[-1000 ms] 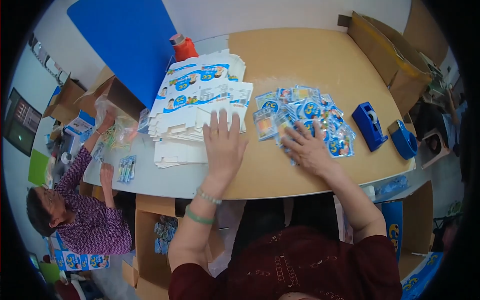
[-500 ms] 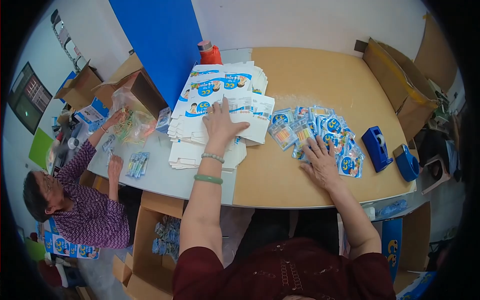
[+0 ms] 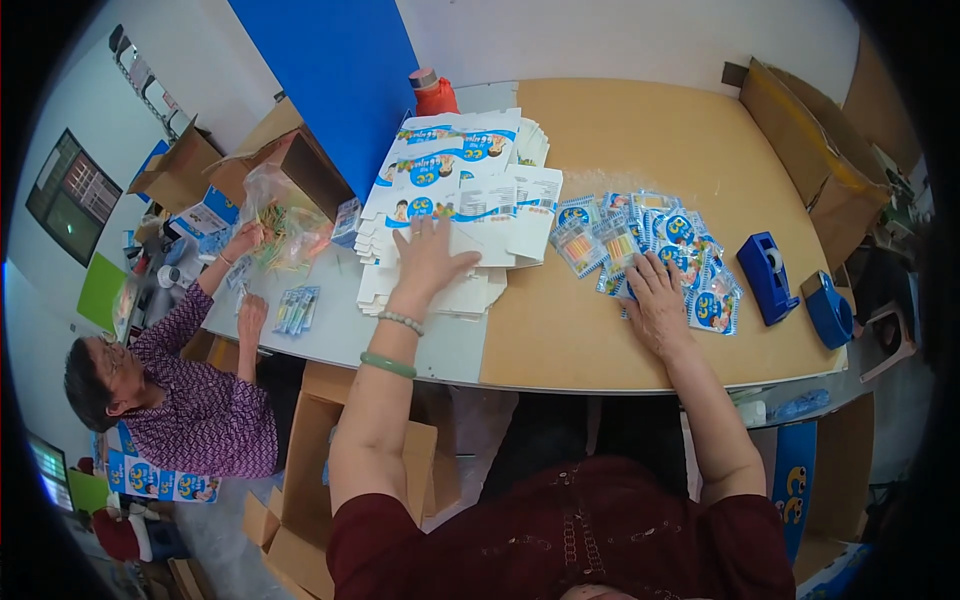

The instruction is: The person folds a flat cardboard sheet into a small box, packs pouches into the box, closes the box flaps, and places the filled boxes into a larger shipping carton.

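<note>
My left hand [image 3: 430,264] lies with fingers spread on a pile of flat, folded white-and-blue cartons [image 3: 490,147], near the pile's front. Its thumb points right, and a bead bracelet and a green bangle circle that wrist. To the right, my right hand [image 3: 660,312] rests palm down with extended fingers on a loose heap of small blue-and-clear packets [image 3: 680,230]. Rows of coloured sticks show through the clear windows of the packets [image 3: 577,250] at the heap's left. Neither hand lifts anything; what is under the palms is hidden.
Two blue tape dispensers [image 3: 768,278] stand right of the packets. A red-wrapped bottle [image 3: 434,93] and a blue partition [image 3: 330,90] are behind the cartons. At left, a co-worker [image 3: 200,400] handles a clear bag [image 3: 285,225]. An open cardboard box [image 3: 310,470] sits below the table edge.
My left hand has slid slightly back toward me over the cartons. My right hand stays on the packets. The whole view has shifted a little.
</note>
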`<state>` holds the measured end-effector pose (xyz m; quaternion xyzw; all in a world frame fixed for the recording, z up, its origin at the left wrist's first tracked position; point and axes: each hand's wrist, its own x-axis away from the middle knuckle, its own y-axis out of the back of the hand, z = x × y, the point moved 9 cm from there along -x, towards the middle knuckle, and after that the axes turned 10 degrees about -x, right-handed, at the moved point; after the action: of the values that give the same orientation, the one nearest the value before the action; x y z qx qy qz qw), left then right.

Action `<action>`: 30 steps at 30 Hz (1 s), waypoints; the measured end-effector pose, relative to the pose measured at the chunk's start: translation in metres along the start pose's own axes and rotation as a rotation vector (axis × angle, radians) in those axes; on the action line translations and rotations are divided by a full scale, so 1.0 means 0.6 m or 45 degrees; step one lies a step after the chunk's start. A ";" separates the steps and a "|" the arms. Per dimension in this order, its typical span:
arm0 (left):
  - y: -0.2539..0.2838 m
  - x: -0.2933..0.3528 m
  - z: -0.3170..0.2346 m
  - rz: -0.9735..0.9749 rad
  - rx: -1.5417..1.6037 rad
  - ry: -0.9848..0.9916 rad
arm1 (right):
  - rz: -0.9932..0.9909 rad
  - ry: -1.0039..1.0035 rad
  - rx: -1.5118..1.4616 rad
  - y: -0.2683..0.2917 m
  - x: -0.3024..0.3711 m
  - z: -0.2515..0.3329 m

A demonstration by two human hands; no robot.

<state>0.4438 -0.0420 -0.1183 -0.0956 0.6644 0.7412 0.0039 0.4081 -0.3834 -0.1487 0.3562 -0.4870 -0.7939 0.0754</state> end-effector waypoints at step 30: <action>0.022 0.088 -0.122 -0.403 0.227 -0.377 | -0.010 -0.992 -0.946 -0.064 -0.139 -0.061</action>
<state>0.4004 -0.1222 -0.1204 -0.0880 0.6962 0.6757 0.2258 0.5015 -0.3510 -0.1490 -0.0136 -0.1637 -0.9864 0.0069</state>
